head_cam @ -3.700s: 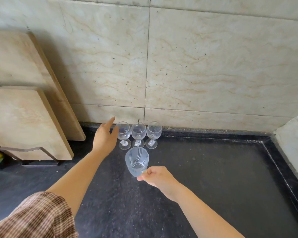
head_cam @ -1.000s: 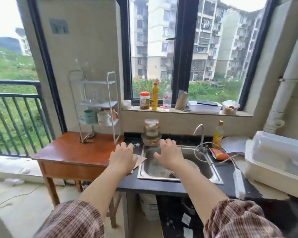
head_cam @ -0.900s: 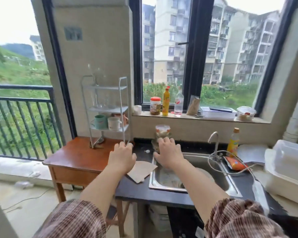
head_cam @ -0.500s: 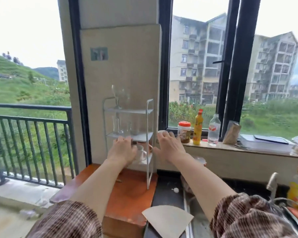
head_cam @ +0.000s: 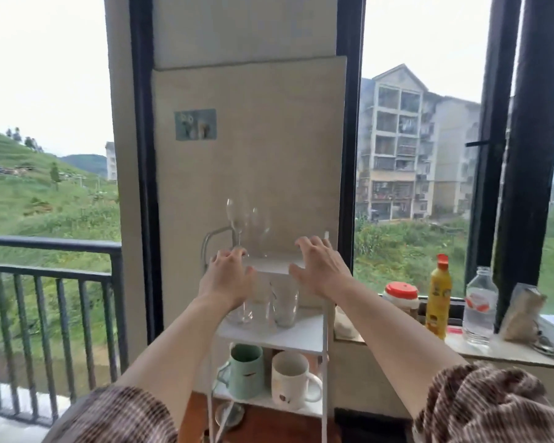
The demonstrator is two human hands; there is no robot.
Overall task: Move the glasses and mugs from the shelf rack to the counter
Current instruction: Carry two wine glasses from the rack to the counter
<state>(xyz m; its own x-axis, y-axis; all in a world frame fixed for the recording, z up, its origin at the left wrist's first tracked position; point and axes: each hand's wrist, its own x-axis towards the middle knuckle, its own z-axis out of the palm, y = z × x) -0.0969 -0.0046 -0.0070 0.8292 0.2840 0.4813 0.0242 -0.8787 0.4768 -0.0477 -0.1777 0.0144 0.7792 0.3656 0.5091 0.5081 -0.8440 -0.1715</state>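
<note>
A white three-tier shelf rack (head_cam: 301, 337) stands against the beige wall. Two tall stemmed glasses (head_cam: 237, 215) stand on its top tier. Clear tumblers (head_cam: 283, 303) sit on the middle tier. A green mug (head_cam: 245, 370) and a white mug (head_cam: 291, 380) are on the bottom tier. My left hand (head_cam: 226, 279) is raised at the top tier's front left edge, fingers spread, just below the stemmed glasses' bases. My right hand (head_cam: 320, 266) is spread at the top tier's right front. Neither hand holds anything.
The rack stands on a reddish wooden table (head_cam: 269, 423). To the right, a windowsill (head_cam: 493, 350) carries a red-lidded jar (head_cam: 400, 297), a yellow bottle (head_cam: 438, 295), a clear water bottle (head_cam: 480, 306) and a bag. A black balcony railing (head_cam: 45, 270) is at left.
My view has closed in on the rack. Both empty hands have risen from the middle tier to the top tier, near the stemmed glasses.
</note>
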